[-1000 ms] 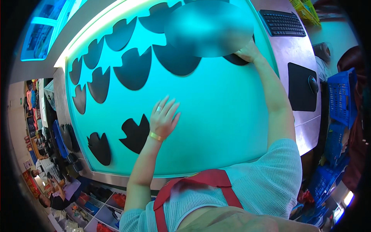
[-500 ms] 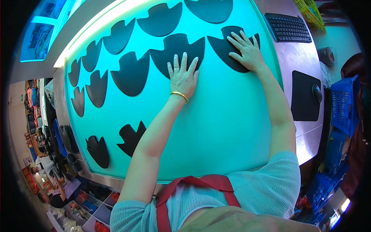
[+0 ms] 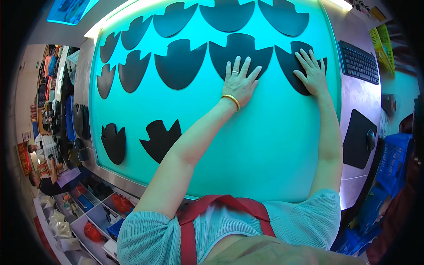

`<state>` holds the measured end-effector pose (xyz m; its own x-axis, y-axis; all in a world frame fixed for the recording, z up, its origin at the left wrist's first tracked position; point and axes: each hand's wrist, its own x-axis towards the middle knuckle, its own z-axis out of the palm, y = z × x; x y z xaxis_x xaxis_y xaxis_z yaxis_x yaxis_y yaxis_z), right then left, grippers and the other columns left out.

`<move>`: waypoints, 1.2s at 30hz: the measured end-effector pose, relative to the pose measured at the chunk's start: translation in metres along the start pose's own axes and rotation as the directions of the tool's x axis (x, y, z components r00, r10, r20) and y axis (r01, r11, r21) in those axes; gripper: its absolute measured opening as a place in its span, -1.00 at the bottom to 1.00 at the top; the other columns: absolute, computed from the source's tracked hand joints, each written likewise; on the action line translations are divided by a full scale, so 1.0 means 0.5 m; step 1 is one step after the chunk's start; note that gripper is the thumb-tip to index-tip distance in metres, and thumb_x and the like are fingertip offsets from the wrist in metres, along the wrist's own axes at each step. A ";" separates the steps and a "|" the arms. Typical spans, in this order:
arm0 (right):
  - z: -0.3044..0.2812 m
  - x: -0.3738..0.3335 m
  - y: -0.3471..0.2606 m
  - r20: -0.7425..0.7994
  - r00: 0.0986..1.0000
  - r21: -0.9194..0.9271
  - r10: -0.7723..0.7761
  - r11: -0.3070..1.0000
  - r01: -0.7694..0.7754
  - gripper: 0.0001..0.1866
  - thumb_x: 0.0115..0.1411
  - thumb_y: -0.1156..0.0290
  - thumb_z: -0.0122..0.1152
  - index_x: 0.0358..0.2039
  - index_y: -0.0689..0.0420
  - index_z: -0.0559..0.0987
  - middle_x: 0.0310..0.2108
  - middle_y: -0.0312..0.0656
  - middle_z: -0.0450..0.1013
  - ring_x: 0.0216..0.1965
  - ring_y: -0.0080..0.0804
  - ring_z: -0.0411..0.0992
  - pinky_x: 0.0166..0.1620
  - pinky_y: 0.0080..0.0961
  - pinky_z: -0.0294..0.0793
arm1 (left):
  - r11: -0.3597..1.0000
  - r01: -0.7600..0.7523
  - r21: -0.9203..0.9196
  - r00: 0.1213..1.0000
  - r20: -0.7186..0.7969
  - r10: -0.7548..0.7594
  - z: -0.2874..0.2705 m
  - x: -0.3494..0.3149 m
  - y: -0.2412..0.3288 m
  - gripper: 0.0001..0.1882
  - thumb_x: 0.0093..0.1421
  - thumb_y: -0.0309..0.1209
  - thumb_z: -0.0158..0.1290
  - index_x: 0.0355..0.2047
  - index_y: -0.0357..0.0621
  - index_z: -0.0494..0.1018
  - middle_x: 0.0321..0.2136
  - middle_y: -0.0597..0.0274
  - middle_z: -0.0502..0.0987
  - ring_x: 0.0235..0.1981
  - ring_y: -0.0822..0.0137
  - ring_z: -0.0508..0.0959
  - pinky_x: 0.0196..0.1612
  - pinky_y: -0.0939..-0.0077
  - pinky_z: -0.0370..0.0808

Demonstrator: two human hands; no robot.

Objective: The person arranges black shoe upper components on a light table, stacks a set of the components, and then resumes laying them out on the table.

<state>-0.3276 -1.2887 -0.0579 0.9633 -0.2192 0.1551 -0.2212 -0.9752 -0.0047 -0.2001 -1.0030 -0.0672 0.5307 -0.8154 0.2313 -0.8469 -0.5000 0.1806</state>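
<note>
Flat black cut pieces, each with a rounded lower edge and a notched, tabbed top, lie in two rows on a glowing turquoise table (image 3: pixel 256 154). My left hand (image 3: pixel 239 86) is open, fingers spread over the lower edge of one large black piece (image 3: pixel 240 46). To its right, my open right hand (image 3: pixel 314 76) rests on another black piece (image 3: pixel 289 64) and covers part of it. Neither hand grips anything. Nearer to me on the left are a black piece (image 3: pixel 161 139), partly behind my left forearm, and what looks like a small stack of pieces (image 3: pixel 113 143).
Right of the table are a black keyboard (image 3: pixel 360 62), a mouse pad (image 3: pixel 357 139) with a mouse (image 3: pixel 370 139), and blue crates (image 3: pixel 391 161). A divided bin (image 3: pixel 95 216) stands at lower left. Other people (image 3: pixel 48 179) are at the far left.
The whole view has shifted, so the table and its pieces now appear farther right. Both hands stay spread on the same two pieces, with little movement against them.
</note>
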 end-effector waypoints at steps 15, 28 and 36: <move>0.001 -0.003 0.011 0.048 0.999 -0.015 -0.002 1.000 0.003 -0.33 0.33 -0.13 -0.02 0.41 -0.30 0.19 0.46 -0.44 0.02 0.49 -0.28 -0.14 0.43 0.10 -0.29 | 0.848 0.497 0.181 0.855 0.064 -0.515 -0.078 -0.087 -0.282 -0.36 0.34 0.03 -0.19 0.41 0.32 0.08 0.45 0.17 -0.02 0.46 -0.15 -0.14 0.37 -0.38 -0.27; -0.009 -0.001 0.004 0.024 1.000 -0.012 0.002 1.000 -0.002 -0.33 0.29 -0.15 0.01 0.38 -0.28 0.25 0.45 -0.40 0.06 0.47 -0.24 -0.08 0.42 0.10 -0.23 | 0.882 0.427 0.197 0.904 -0.081 -0.420 -0.060 -0.066 -0.240 -0.32 0.30 0.07 -0.09 0.39 0.29 0.13 0.43 0.11 0.02 0.45 -0.14 -0.07 0.37 -0.35 -0.18; 0.002 0.000 0.012 0.003 1.000 0.003 -0.001 1.000 0.001 -0.32 0.29 -0.19 -0.01 0.38 -0.30 0.24 0.44 -0.41 0.07 0.47 -0.24 -0.07 0.43 0.08 -0.24 | 0.997 0.076 0.021 0.991 0.108 -0.078 -0.026 -0.007 -0.028 -0.30 0.25 0.15 -0.05 0.37 0.34 0.17 0.43 0.09 0.02 0.44 -0.20 -0.09 0.40 -0.26 -0.20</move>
<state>-0.3287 -1.2944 -0.0587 0.9638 -0.2187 0.1523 -0.2202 -0.9754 -0.0075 -0.1895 -0.9894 -0.0583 0.5884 -0.8007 0.1122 -0.8048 -0.5665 0.1772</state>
